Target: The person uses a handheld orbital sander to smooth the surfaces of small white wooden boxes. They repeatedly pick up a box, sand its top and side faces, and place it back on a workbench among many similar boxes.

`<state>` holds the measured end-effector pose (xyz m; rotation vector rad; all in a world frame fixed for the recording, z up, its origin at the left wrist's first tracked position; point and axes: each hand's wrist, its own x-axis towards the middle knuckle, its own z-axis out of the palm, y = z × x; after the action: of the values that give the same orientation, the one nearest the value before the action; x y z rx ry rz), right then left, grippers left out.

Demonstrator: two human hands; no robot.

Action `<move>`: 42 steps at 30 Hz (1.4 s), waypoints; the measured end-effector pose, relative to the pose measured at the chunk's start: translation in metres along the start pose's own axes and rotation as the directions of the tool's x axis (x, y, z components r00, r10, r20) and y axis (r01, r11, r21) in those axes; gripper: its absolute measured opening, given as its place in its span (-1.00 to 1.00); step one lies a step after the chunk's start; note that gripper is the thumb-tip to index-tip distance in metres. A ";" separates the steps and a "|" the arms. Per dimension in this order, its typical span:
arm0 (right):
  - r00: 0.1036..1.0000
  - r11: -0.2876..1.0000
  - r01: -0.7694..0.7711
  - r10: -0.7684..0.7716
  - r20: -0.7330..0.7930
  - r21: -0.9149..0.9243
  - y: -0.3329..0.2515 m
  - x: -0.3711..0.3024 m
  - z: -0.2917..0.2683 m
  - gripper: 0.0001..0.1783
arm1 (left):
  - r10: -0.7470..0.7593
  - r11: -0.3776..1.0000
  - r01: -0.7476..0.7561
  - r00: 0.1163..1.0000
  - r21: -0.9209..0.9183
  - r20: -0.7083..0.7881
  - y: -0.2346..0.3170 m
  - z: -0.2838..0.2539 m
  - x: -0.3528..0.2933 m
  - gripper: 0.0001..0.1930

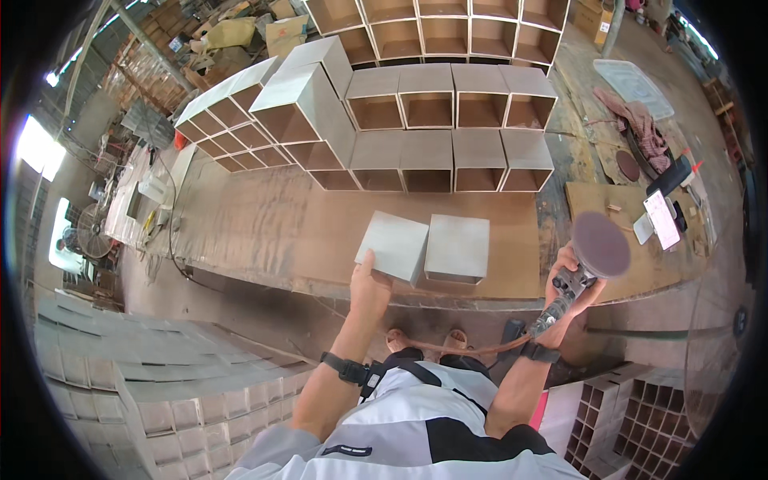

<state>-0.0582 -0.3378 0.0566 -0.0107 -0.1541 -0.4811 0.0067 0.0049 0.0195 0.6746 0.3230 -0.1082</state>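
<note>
My right hand [573, 282] grips an air-powered disc sander [566, 298], its round brown pad [602, 245] turned upward and held off the workbench. A hose [480, 350] trails from the tool's lower end past my waist. With my left hand [370, 290] I hold the near left corner of a pale grey box [392, 244]; the thumb lies on its upper face and the fingers are partly hidden. This box sits slightly turned on the bench. Just right of it, a second pale box [458, 246] stands a narrow gap away, touched by neither hand.
Stacked open-fronted boxes [428, 172] line the back of the workbench [240, 216]. On the right lie a board [596, 204], a crumpled cloth [640, 124], a clear plastic tray [636, 86] and a phone on a stand [662, 220]. More stacked boxes [200, 416] stand behind me on both sides.
</note>
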 end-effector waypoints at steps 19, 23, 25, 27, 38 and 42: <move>0.997 0.997 -0.071 0.071 -0.034 0.003 -0.007 0.014 0.002 -0.57 | 0.048 0.998 -0.044 0.991 0.037 -0.125 -0.015 -0.008 -0.006 -0.59; 0.995 0.996 -0.083 0.084 -0.059 0.015 -0.016 0.015 -0.003 -0.56 | 0.014 0.719 0.121 0.982 0.684 -0.189 -0.012 -0.002 -0.050 -0.59; 0.993 0.995 -0.084 0.088 -0.073 0.058 -0.019 0.013 -0.013 -0.55 | 0.046 0.481 0.112 0.987 0.870 -0.153 -0.012 0.021 -0.071 -0.60; 0.993 0.995 -0.083 0.087 -0.082 0.047 -0.020 0.011 -0.014 -0.55 | 0.008 0.448 -0.026 1.000 0.894 0.025 -0.032 0.049 -0.070 -0.61; 0.978 0.978 -0.208 0.208 0.008 -0.019 -0.020 0.009 -0.001 -0.58 | -0.094 0.673 -0.041 0.985 0.738 0.141 -0.106 0.092 -0.042 -0.62; 0.977 0.976 -0.213 0.213 0.001 -0.055 -0.024 0.011 -0.001 -0.54 | 0.088 -0.063 -0.671 0.734 0.739 0.673 -0.128 0.067 -0.034 -0.68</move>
<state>-0.0598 -0.3646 0.0570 -0.0816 -0.1449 -0.2711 -0.0343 -0.1364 0.0037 2.1655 -0.5777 0.1504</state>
